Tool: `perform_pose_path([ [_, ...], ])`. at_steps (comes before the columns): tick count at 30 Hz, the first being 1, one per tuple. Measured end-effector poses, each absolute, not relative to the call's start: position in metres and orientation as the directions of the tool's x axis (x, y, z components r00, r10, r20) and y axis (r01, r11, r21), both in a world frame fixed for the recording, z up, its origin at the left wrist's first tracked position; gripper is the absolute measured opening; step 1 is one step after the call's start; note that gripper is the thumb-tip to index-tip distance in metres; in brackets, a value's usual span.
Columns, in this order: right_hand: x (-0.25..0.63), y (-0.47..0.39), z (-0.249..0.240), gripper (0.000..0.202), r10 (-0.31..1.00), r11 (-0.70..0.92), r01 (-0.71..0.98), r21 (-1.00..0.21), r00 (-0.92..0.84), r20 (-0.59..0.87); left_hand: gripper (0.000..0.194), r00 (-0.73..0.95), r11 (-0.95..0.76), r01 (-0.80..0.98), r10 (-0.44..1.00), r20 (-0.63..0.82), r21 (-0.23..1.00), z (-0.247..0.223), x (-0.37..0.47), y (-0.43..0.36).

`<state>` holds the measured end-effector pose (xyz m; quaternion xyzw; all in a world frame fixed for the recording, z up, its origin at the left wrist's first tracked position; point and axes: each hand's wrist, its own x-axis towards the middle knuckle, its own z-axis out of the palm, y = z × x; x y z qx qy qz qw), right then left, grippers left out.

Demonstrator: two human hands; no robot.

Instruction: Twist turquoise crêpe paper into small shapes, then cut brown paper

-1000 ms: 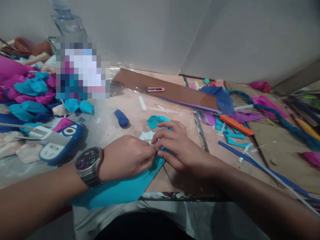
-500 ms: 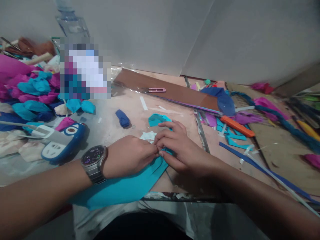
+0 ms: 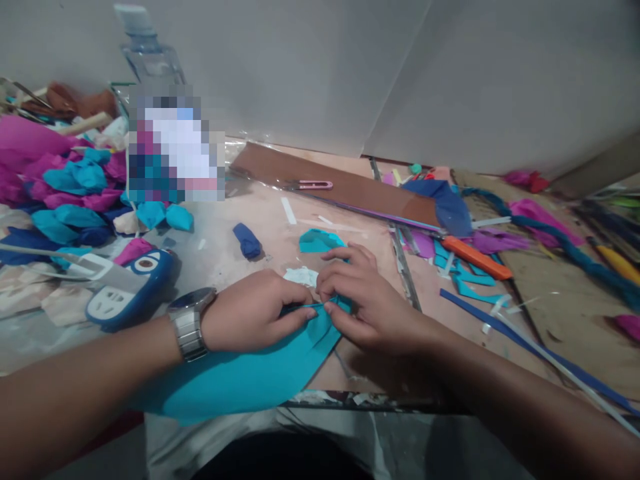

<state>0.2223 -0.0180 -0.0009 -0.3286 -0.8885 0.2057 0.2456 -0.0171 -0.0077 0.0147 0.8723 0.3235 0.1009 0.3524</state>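
Note:
A wide turquoise sheet, paper or thin cloth [image 3: 240, 380], lies under my hands and hangs over the table's front edge. My left hand [image 3: 255, 310], with a metal-band watch [image 3: 191, 327] on its wrist, pinches the sheet's far edge between thumb and fingers. Close beside it, my right hand [image 3: 363, 293] pinches the same edge, where small folds gather. Just beyond the fingers lie a small white crumpled piece [image 3: 301, 276] and a turquoise scrap [image 3: 320, 241]. A rolled dark blue piece [image 3: 247, 241] rests farther left.
At left stand a blue-and-white power strip [image 3: 127, 290] with a plug and a heap of coloured crumpled pieces [image 3: 75, 173]. A clear bottle [image 3: 150, 60] rises behind. Thread snips [image 3: 314, 185] lie on a brown strip [image 3: 360, 183]. An orange-handled cutter [image 3: 477, 258] is at right.
My hands have drawn slightly apart along the sheet's edge, and a narrow folded stretch now shows between them. My left wrist has turned, tilting the watch face away.

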Motion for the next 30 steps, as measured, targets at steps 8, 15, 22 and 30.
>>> perform_pose_path([
  [8, 0.2231, -0.0157, 0.0002, 0.005, 0.702, 0.692, 0.500, -0.520, -0.633, 0.326, 0.031, 0.764, -0.448, 0.463, 0.640, -0.087, 0.765, 0.0112, -0.0185, -0.0006],
  [15, 0.2202, -0.0172, 0.0004, 0.005, 0.695, 0.699, 0.504, -0.506, -0.645, 0.317, 0.034, 0.777, -0.434, 0.430, 0.625, -0.079, 0.792, 0.0081, -0.0173, -0.0018],
  [22, 0.2219, -0.0178, -0.0031, 0.005, 0.686, 0.707, 0.522, -0.477, -0.669, 0.286, 0.036, 0.773, -0.467, 0.440, 0.631, -0.059, 0.767, 0.0066, -0.0179, -0.0012],
  [30, 0.2203, -0.0187, -0.0019, 0.008, 0.667, 0.720, 0.491, -0.490, -0.685, 0.293, 0.029, 0.777, -0.471, 0.439, 0.627, -0.060, 0.765, 0.0067, -0.0180, -0.0030],
])
